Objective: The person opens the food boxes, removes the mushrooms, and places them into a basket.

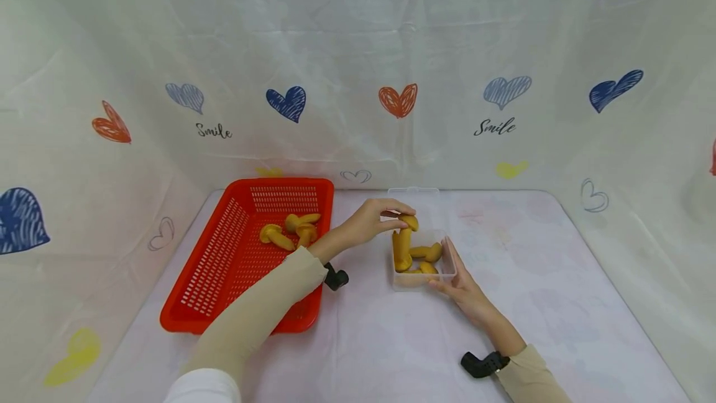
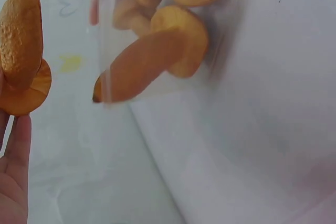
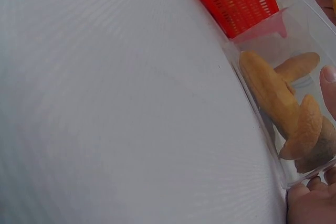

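Note:
My left hand [image 1: 371, 221] pinches a yellow-brown mushroom [image 1: 411, 222] by its cap, over the left side of a clear plastic box [image 1: 411, 282]. In the left wrist view this mushroom [image 2: 22, 40] has its stem pointing up, above the fingers [image 2: 18, 145]. Several more mushrooms [image 3: 270, 90] lie inside the box, seen through its wall in both wrist views. At the box's right side my right hand [image 1: 464, 288] grips it, thumb [image 3: 329, 90] toward the front and fingers along the outer right wall.
A red perforated plastic basket [image 1: 246, 291] stands to the left, with several mushrooms [image 1: 276, 237] in it. The box's clear lid [image 1: 414, 194] extends behind it. A white cloth covers the table [image 1: 531, 278], and a curtain printed with hearts [image 1: 347, 36] surrounds it.

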Action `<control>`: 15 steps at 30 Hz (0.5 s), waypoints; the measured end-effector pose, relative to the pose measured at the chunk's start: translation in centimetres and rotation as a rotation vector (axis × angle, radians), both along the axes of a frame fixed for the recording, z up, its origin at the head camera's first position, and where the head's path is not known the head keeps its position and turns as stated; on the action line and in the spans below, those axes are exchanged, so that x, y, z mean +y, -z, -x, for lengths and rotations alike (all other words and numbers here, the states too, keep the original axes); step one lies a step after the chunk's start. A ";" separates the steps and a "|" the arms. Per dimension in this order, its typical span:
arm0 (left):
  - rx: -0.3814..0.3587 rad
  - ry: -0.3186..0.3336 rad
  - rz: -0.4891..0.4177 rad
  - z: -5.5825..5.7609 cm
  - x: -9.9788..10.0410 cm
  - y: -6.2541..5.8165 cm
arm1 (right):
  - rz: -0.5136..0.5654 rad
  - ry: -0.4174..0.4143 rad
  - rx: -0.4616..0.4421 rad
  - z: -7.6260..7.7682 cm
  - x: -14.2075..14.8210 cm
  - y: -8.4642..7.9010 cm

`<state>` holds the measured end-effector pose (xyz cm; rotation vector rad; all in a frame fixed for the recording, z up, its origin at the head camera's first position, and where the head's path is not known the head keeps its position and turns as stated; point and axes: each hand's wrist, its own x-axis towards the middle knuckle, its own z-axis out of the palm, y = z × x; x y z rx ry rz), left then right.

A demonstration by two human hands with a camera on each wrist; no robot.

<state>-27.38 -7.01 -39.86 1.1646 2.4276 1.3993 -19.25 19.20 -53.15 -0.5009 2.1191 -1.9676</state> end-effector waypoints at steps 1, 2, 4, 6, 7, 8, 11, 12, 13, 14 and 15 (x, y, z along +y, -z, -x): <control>0.003 -0.008 -0.001 0.0 -0.4 -0.2 | 0.003 -0.004 0.000 0.0 0.0 0.0; 0.009 -0.015 -0.004 0.0 -0.8 -0.4 | 0.005 -0.007 0.001 0.0 0.0 0.1; 0.017 -0.034 -0.003 0.0 -1.7 -0.6 | 0.009 -0.013 -0.002 0.0 -0.1 0.1; 0.019 -0.057 -0.006 0.0 -2.6 -1.0 | 0.012 -0.017 -0.001 0.0 -0.1 0.1; 0.016 -0.069 -0.013 0.1 -3.1 -1.2 | 0.011 -0.017 0.000 0.0 -0.1 0.1; 0.012 -0.083 -0.021 0.1 -3.6 -1.5 | 0.012 -0.018 0.001 0.0 -0.1 0.1; 0.006 -0.124 -0.044 0.1 -4.9 -2.2 | 0.018 -0.018 0.005 0.1 -0.1 0.0; 0.004 -0.137 -0.050 0.2 -5.3 -2.5 | 0.022 -0.017 0.005 0.1 -0.1 0.0; 0.003 -0.151 -0.051 0.2 -5.7 -2.7 | 0.019 -0.014 0.003 0.1 -0.1 0.0; 0.005 -0.163 -0.049 0.2 -6.0 -2.9 | 0.019 -0.012 0.002 0.1 -0.1 0.0; 0.005 -0.175 -0.049 0.2 -6.4 -3.1 | 0.016 -0.009 -0.001 0.1 -0.1 0.0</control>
